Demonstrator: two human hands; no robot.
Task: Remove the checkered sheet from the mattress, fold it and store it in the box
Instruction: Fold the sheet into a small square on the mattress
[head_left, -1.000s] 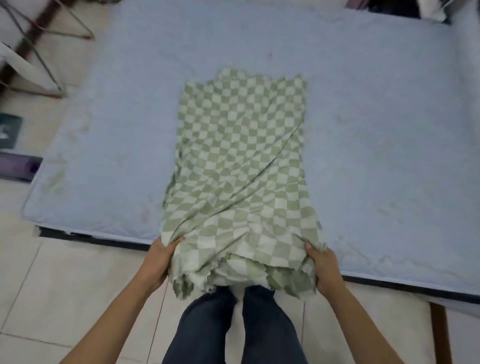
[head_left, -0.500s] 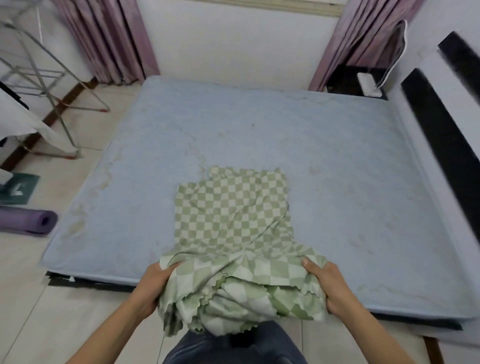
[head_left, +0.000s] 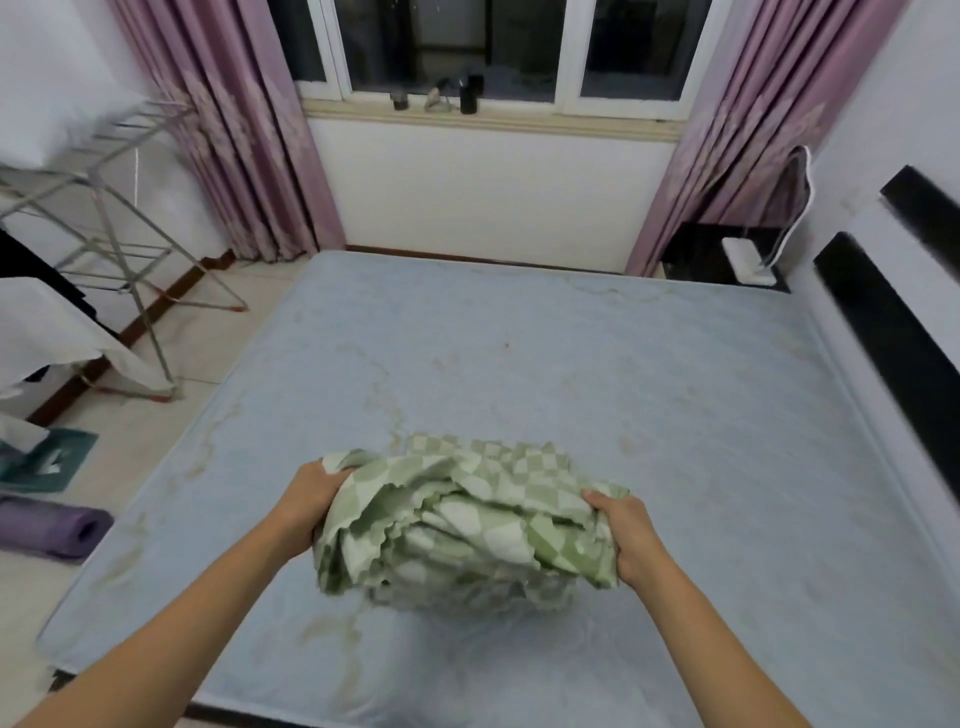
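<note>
Checkered sheet (head_left: 467, 525): green and white, gathered into a thick, loosely folded bundle with scalloped edges showing along its near left side. It is being held over the near middle of the mattress (head_left: 649, 405); whether its underside is touching the surface cannot be told.

Left hand (head_left: 306, 506): gripping the left end of the bundle, fingers curling into the cloth.

Right hand (head_left: 626, 535): gripping the right end, thumb lying on top and fingers wrapping under the folds. Both bare forearms are reaching in from the near edge.

Mattress: pale blue, bare, showing faint yellowish stains, and filling most of the view.

Surroundings: a metal drying rack (head_left: 111, 249) is standing on the tiled floor to the far left; a rolled purple mat (head_left: 52, 527) is lying on the floor at the near left. Pink curtains (head_left: 244, 135) are hanging on either side of a window (head_left: 467, 47) on the far wall. A dark bedside table (head_left: 701, 249) is sitting at the far right corner.
</note>
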